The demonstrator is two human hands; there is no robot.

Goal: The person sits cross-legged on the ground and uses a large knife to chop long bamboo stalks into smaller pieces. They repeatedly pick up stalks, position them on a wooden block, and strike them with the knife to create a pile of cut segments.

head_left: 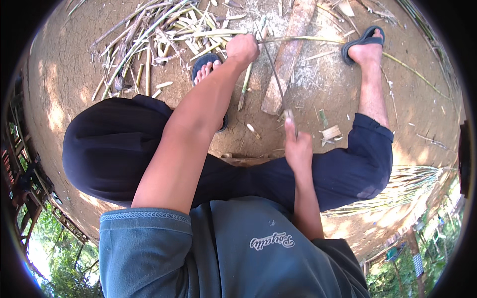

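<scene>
The stalk point(318, 37) is long, slender and slightly bowed, pale yellow-green with browner stretches, and runs nearly level from the left hand point(242, 48) across the upper part of the wooden board point(278, 89) toward the right foot point(366, 52) in its dark sandal point(346, 52). The left hand is closed in a fist around the stalk's near end, just left of the board. The right hand point(299, 149) is wrapped round the handle of a knife point(276, 74), thumb laid along it; the narrow, dark blade slants up and left over the board, its upper part crossing near the stalk beside the fist, though whether they touch I cannot tell. Cut pieces point(186, 27), yellowish and short, lie heaped beyond the left foot point(206, 72).
</scene>
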